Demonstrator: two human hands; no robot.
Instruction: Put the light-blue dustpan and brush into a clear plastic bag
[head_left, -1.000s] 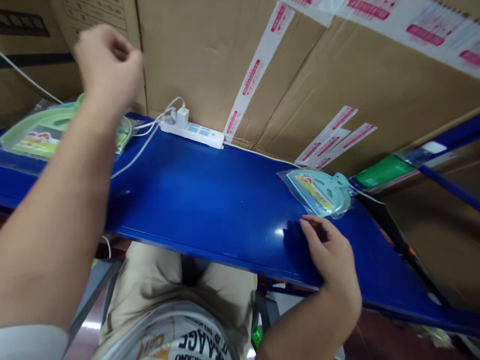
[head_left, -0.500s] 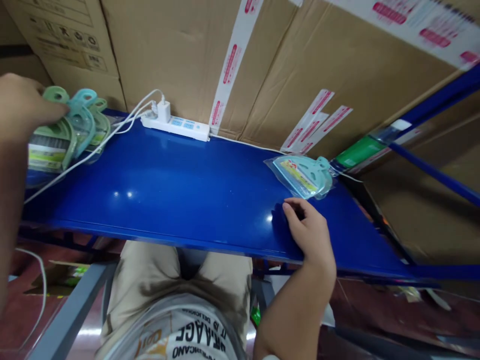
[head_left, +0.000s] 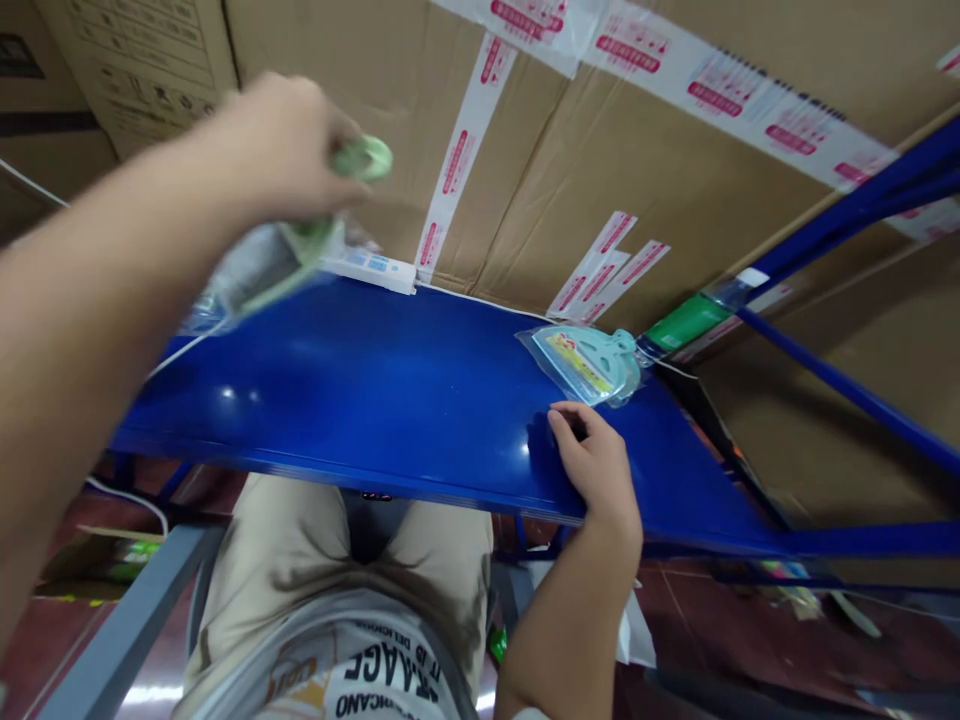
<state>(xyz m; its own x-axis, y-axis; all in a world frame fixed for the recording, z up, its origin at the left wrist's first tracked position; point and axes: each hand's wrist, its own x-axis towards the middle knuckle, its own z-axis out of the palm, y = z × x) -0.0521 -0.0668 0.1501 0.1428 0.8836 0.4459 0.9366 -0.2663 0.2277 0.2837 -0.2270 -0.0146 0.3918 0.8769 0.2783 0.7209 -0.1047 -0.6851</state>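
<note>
Since half a second ago the left hand has lifted a green packaged item off the pile at the far left and swung it up over the blue desk; it is blurred by the motion, so its exact shape is hard to tell; the fingers are closed around its upper end, near a pale green loop, and the clear wrapper hangs below the hand; the right hand has barely shifted, resting flat on the desk with fingers loosely curled and holding nothing, just beside a light-blue packaged item lying near the cardboard boxes; a white power strip sits at the back edge, partly hidden behind the raised pack. To carry the pack across well, I judge the grip should stay firm on the rigid top rather than the slippery wrapper; keep it clear of the power strip and its cables; the right hand is well placed to steady what lies there.
</note>
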